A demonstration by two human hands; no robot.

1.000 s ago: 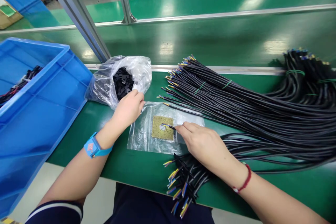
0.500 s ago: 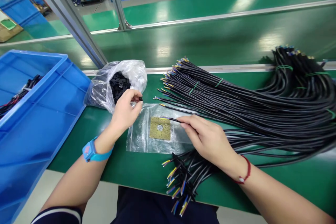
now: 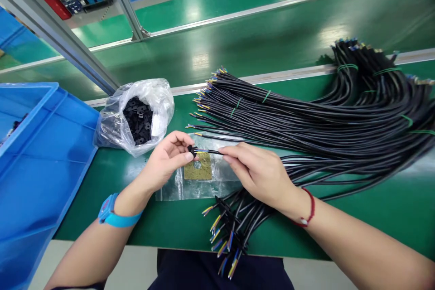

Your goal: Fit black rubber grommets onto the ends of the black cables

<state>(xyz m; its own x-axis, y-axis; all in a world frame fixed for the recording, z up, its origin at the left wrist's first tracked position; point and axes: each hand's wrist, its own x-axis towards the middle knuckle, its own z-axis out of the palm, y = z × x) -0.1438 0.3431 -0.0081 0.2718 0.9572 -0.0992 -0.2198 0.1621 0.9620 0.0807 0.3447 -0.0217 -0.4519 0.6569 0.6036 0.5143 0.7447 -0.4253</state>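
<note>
Between thumb and fingers my left hand [image 3: 171,159] pinches a small black plastic part [image 3: 192,150]. My right hand [image 3: 256,170] grips a black cable [image 3: 215,152] close to its stripped end, where thin coloured wires show. Those wire ends meet the black part; whether they pass into it I cannot tell. Below the hands lie a clear plastic bag [image 3: 170,189] and a yellowish square sponge [image 3: 204,170] with a round hole. Left of them, an open clear bag [image 3: 163,99] holds many similar black parts [image 3: 138,122].
A large bundle of black cables [image 3: 288,122] with green ties covers the right side. Nearer me, several cable ends [image 3: 226,231] carry black parts by the table's front edge. A blue bin [image 3: 68,145] stands at left, beside a metal frame post [image 3: 68,31].
My left hand has moved right, away from the open bag, bringing the black part to the cable's wire ends. My right hand still grips the cable. The camera view has shifted slightly.
</note>
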